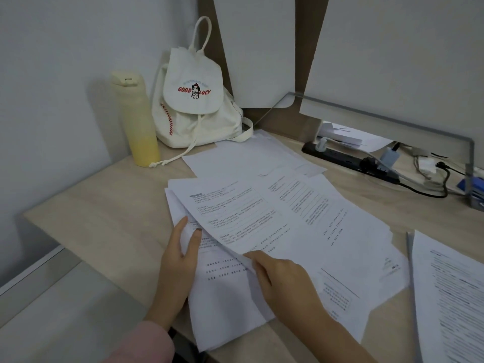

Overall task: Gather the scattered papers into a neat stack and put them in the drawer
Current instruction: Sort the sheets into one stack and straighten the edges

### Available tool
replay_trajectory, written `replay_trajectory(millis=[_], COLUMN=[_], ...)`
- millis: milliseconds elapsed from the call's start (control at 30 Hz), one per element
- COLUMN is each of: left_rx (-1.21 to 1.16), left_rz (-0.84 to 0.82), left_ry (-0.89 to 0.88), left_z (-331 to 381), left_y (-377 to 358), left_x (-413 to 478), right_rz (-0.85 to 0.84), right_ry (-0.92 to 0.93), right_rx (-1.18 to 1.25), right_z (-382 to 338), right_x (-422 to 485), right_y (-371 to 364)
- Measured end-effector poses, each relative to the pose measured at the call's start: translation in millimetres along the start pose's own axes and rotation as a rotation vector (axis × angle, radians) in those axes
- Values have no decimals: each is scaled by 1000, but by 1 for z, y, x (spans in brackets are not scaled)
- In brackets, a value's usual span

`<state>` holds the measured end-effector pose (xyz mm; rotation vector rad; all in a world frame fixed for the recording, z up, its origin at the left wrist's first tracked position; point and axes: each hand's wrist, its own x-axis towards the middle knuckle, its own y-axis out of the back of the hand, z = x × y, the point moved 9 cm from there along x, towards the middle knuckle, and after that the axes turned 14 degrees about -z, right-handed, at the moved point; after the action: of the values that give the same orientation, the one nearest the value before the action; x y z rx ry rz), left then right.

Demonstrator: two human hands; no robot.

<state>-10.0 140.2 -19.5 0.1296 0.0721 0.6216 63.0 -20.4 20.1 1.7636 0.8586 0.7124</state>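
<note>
Papers fanned loose across the surface, under and just beyond both hands; more sheets off to the right hand's far side, uncollected. Risk: top sheets sliding or creasing if pulled unevenly (overlaps are skewed, edges unaligned). Left hand pinching a lifted sheet edge, thumb on top, fingers beneath. Right hand flat on the pile, fingers loosely together, pressing, not gripping. Drawer not in view.
</note>
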Motion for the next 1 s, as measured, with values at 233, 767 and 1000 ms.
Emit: replay_trajectory(millis=[233,767,1000], left_rx=[-30,-9,-80], left_rz=[-28,3,2], left_ry=[0,-47,-16], left_z=[2,-1,-1], left_y=[-5,1,1], left_x=[0,3,6], right_rz=[-181,-194,-321], right_ry=[61,-441,-405], right_rx=[267,30,-9], right_z=[-16,134,143], right_x=[10,-27,-41], right_y=[-20,29,20])
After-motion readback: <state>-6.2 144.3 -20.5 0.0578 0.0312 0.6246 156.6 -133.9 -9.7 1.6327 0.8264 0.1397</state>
